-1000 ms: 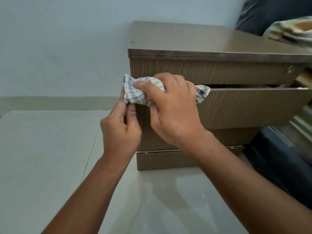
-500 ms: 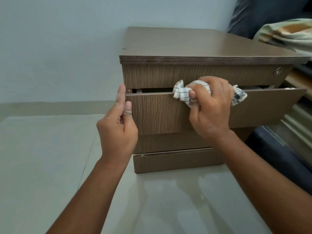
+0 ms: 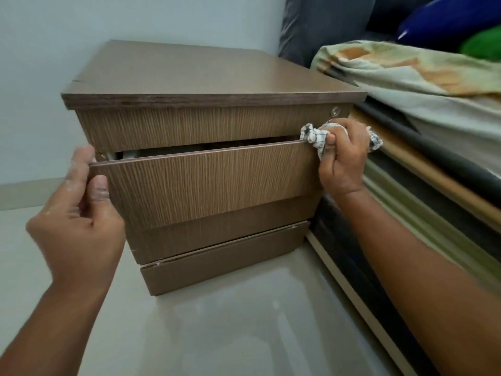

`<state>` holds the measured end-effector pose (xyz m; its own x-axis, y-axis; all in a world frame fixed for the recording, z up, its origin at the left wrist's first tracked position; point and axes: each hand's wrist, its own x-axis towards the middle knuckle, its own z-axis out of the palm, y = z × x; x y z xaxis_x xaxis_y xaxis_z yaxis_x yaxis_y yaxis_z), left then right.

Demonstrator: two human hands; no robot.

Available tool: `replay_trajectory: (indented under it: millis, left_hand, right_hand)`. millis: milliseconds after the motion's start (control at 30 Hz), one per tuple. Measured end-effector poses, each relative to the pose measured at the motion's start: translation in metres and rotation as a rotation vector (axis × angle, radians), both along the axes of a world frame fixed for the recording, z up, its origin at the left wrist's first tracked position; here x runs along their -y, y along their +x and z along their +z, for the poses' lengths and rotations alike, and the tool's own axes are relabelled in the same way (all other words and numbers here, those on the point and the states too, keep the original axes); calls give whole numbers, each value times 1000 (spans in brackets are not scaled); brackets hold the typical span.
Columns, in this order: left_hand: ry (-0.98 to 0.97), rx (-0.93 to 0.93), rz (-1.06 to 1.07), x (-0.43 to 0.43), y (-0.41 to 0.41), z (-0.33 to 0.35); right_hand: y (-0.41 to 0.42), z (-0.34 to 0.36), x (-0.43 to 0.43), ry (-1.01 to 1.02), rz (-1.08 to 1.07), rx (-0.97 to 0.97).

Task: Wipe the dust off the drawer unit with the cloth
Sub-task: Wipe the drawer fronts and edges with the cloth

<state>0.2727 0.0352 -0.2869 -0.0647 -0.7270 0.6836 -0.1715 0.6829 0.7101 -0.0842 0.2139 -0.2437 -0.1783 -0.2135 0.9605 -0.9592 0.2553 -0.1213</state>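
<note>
At the drawer's (image 3: 206, 183) right top corner, right hand (image 3: 343, 156) clenched the bunched cloth (image 3: 315, 137) | left hand (image 3: 81, 215) pinched the left end | cloth ran left-right along the edge

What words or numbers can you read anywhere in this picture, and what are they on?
None: no words, numbers or labels can be read.
The drawer unit shows only wood grain and a small round lock with no readable marking.
The cloth in the right hand has only a check pattern.

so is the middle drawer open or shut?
Partly open. The middle drawer front stands out from the unit, a dark gap above it; left hand grips its corner.
</note>
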Motion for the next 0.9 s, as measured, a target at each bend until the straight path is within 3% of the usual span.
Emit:
replay_trajectory:
  millis: [200,300,367,467,567,733,900]
  left_hand:
    - [-59,35,-11,-1,1,-2]
    - [-59,79,-46,7,4,-3]
    - [-62,116,-52,14,8,-5]
    - [-72,139,-50,16,12,-4]
    - [-106,59,-18,7,11,0]
    - [-7,-105,-76,11,4,4]
    - [108,-20,-21,16,3,24]
  right_hand:
    - [-42,2,-25,-20,-141,142]
    - [-48,6,-26,-64,-280,381]
    - [-47,10,-28,-205,-283,520]
    - [-28,22,-26,-453,-134,489]
    - [5,36,-10,-516,14,367]
    - [75,26,26,-405,208,247]
    - [151,0,62,-176,464,267]
